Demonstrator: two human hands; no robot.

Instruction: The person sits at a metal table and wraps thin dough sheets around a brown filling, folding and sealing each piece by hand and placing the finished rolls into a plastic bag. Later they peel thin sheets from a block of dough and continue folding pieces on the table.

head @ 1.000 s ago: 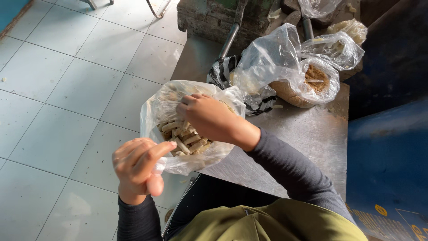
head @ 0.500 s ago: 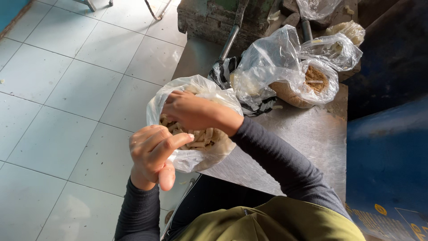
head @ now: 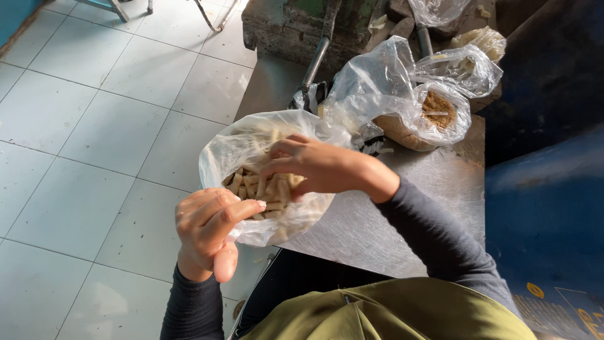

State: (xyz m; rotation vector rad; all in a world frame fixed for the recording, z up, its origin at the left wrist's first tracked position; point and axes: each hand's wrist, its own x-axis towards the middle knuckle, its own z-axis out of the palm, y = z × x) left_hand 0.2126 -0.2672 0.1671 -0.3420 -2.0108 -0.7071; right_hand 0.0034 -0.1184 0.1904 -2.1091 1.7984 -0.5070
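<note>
A clear plastic bag full of short tan sticks sits at the near left corner of a steel table. My left hand pinches the bag's near rim between thumb and fingers. My right hand reaches into the bag's mouth, fingers curled over the sticks; whether it grips any is hidden. Both arms wear dark long sleeves.
Further back on the table stand other clear bags, one holding brown crumbs. A metal rod and a worn green block lie beyond. Pale floor tiles spread on the left; a blue wall rises on the right.
My left hand rose from below the bag and took hold of its rim. My right hand stayed in the bag's mouth.
</note>
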